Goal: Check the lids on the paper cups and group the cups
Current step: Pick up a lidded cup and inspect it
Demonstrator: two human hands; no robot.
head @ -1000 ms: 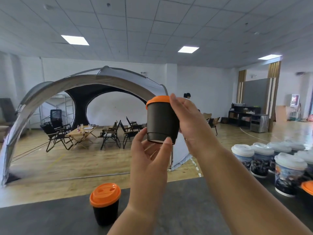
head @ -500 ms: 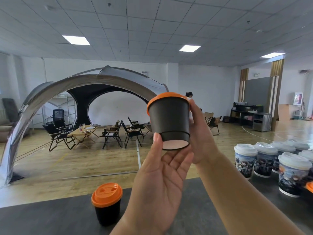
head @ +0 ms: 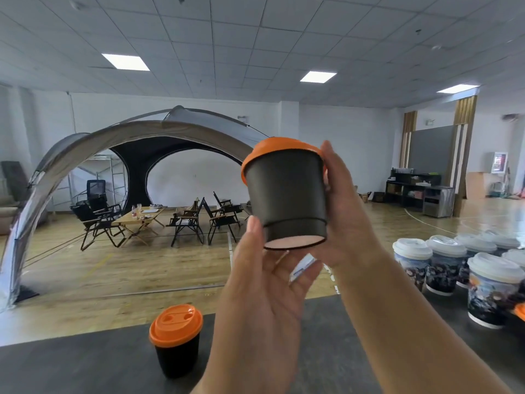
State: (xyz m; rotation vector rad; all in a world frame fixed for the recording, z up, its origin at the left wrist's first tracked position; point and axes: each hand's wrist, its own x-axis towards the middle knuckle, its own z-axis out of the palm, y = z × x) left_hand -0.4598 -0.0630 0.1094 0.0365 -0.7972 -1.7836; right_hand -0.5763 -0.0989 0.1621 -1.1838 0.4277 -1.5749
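I hold a black paper cup with an orange lid (head: 284, 194) up at eye level, tilted so its pale bottom faces me. My right hand (head: 348, 217) grips it from the right side, fingers reaching the lid rim. My left hand (head: 264, 294) is spread palm-up just below the cup, its thumb tip by the cup's lower left edge. A second black cup with an orange lid (head: 176, 356) stands upright on the dark table (head: 71, 371), left of my left wrist.
Several printed cups with white lids (head: 494, 297) stand grouped at the table's right end, and an orange lid (head: 521, 311) shows at the right frame edge. Beyond the table lie a wooden floor, a large arched tent (head: 85, 137) and folding chairs (head: 187, 223).
The cup has tipped further so its bottom faces me. My left hand let go of the base and spread open beneath it. The right hand kept its grip.
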